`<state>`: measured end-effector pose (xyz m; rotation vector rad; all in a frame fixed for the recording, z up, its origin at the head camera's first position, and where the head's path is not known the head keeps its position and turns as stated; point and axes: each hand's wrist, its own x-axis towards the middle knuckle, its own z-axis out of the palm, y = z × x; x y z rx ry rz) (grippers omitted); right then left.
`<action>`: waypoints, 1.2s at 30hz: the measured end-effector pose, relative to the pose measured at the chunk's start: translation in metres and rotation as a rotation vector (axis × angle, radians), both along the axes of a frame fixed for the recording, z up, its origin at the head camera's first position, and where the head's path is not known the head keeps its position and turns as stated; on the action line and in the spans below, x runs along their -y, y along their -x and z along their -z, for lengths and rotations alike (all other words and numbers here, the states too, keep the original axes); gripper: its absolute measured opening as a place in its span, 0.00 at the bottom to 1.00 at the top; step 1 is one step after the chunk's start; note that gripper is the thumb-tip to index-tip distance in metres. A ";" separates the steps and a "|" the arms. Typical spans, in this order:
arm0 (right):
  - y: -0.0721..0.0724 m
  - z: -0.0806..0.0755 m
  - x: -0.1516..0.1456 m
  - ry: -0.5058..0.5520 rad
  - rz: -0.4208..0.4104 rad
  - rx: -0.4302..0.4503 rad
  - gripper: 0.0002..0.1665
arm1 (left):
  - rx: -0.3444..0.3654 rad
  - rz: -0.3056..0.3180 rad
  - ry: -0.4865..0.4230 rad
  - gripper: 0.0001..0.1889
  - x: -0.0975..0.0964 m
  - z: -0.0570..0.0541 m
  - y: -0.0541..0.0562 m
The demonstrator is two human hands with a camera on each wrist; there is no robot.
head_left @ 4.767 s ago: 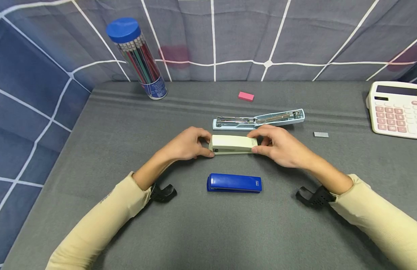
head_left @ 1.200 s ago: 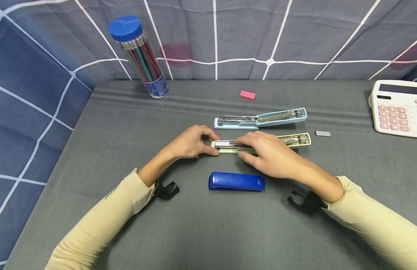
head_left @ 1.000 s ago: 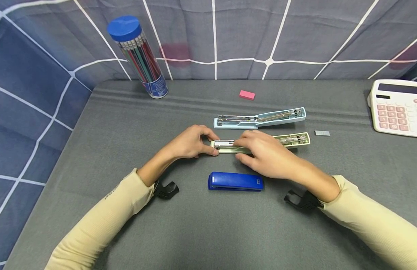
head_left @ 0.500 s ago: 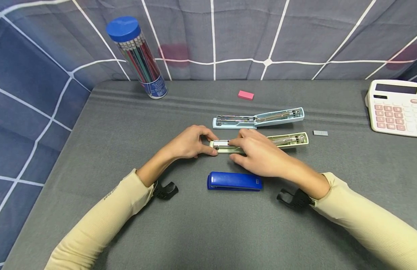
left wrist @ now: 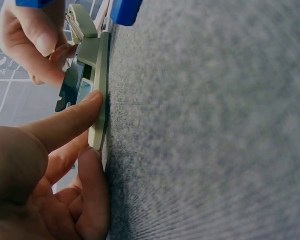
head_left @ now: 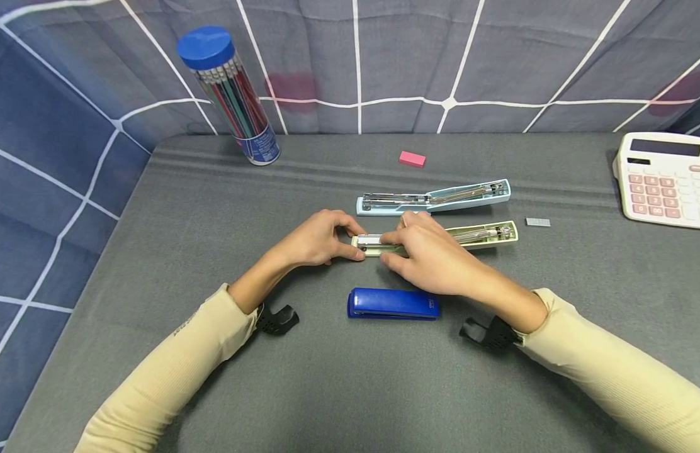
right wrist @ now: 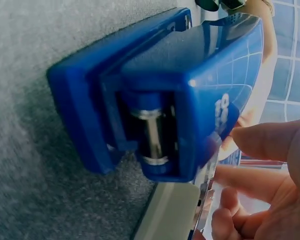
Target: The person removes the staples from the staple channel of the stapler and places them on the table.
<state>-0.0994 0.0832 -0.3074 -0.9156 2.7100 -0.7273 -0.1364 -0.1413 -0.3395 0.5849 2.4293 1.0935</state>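
Your left hand (head_left: 321, 240) pinches the left end of the opened long pale-green plastic stapler (head_left: 469, 236), on the grey table (head_left: 327, 377). Your right hand (head_left: 426, 255) touches its silver metal rail (head_left: 369, 240); whether it pinches, I cannot tell.

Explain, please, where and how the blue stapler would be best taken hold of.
Probably across the middle of the blue stapler, coming from the near side and above: it lies closed, its long, narrow body stretched left to right, while the open green stapler lies just beyond it.
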 end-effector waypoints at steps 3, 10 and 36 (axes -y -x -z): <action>0.000 -0.001 0.002 -0.024 0.017 0.004 0.17 | 0.000 0.000 -0.003 0.17 0.000 0.000 0.000; 0.001 -0.004 0.009 -0.094 0.050 -0.028 0.15 | -0.013 -0.002 -0.003 0.17 -0.001 -0.002 0.000; 0.003 0.005 0.010 0.241 -0.012 -0.025 0.11 | -0.003 -0.003 0.014 0.18 0.000 -0.002 -0.001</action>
